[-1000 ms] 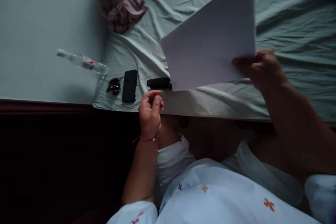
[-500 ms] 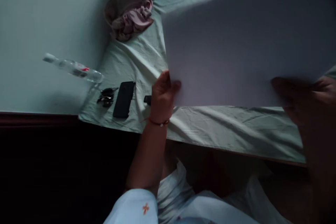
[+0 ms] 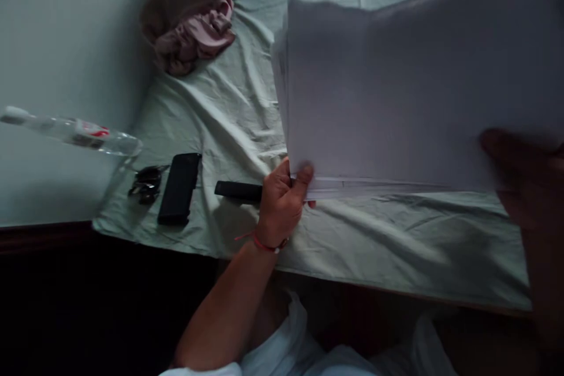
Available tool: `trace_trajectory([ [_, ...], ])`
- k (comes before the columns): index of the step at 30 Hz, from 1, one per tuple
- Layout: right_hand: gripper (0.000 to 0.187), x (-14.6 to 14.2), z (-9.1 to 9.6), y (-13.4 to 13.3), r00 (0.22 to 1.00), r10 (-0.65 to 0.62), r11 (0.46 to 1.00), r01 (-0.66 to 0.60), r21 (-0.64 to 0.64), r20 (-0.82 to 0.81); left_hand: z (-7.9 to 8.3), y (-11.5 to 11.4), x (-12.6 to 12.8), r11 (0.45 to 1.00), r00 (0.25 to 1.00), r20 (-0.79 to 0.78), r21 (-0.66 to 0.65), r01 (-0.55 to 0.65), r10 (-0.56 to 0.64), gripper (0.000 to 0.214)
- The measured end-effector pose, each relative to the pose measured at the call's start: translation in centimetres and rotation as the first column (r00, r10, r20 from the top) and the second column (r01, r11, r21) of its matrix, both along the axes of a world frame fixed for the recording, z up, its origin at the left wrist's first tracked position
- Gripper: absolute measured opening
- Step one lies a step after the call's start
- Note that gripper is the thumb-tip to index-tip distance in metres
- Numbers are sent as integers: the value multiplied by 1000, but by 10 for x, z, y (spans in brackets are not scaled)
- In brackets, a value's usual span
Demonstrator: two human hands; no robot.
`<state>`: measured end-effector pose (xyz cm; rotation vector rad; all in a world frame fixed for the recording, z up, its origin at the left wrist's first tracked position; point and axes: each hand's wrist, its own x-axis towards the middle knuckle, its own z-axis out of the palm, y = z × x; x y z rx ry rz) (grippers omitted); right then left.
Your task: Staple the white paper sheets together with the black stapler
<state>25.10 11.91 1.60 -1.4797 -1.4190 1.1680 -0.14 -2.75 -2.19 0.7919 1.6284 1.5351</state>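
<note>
The left hand (image 3: pixel 279 202) had newly pinched the paper stack (image 3: pixel 396 106) corner; the right hand (image 3: pixel 524 179) gripped the opposite edge, steadying it.

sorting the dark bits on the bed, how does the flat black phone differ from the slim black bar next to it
The flat black phone is wider and slab-like; the slim black bar is narrow, like a stick. The phone lies lengthwise away from the bed's edge; the bar lies along it. The phone is in full view beside the sunglasses; the bar's right end is hidden behind the left hand. Both are black and rest on the pale green sheet.
</note>
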Motion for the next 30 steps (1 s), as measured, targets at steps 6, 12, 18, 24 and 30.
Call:
trace_trajectory([
  [6, 17, 3, 4, 0, 989, -131, 985, 122, -124, -65, -2, 5, 8, 996, 976, 199, -14, -90, 91, 43],
  [12, 22, 10, 2, 4, 984, -168, 983, 163, -81, -52, 0, 8, 12, 994, 962, 250, -49, -97, 106, 43],
  [18, 29, 15, -8, 5, 986, -168, 985, 167, -42, -18, -2, 7, 13, 984, 950, 263, -95, -148, 169, 52],
  [24, 29, 13, -2, 6, 984, -155, 984, 147, -97, -84, 7, 7, 6, 988, 932, 334, 16, -157, 143, 20],
  [30, 26, 12, -1, 3, 984, -141, 985, 127, -117, -113, 12, 13, -2, 977, 891, 427, 69, -203, 155, 33],
])
